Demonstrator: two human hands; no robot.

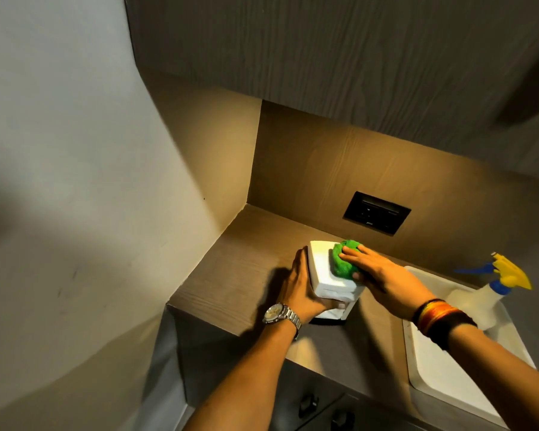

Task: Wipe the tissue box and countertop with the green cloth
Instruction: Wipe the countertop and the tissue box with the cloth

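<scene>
Wood-grain countertop (pixel 231 275) fills a dim corner under the dark upper cabinet (pixel 355 42), lit warm from above, and I work at its near edge. Nearest me, my left hand (pixel 302 290) is closed around the left side and front of the white tissue box (pixel 324 269), thumb along its flank and fingers curled under the front where a tissue hangs out; I hold it that way so the box does not slide while I rub it. My right hand (pixel 377 275) lies flat on top, palm pressing the bunched green cloth (pixel 344 259) onto the box's lid, fingers spread rather than gripping, so the cloth is pinned under the palm and not pinched. The cloth sits on the right half of the lid, the left half bare. I judge the box is the step in hand and the counter is not yet wiped. Just right of my wrist stands a white tray (pixel 448 384) with a spray bottle (pixel 492 287) lying in it (within reach, I suppose, for wetting the cloth). Farther back a dark wall socket (pixel 376 212) is set in the panel. The box's base is lost in shadow, the tray is cut off at the right edge, and whether the box rests on the counter or is lifted slightly I cannot tell.
</scene>
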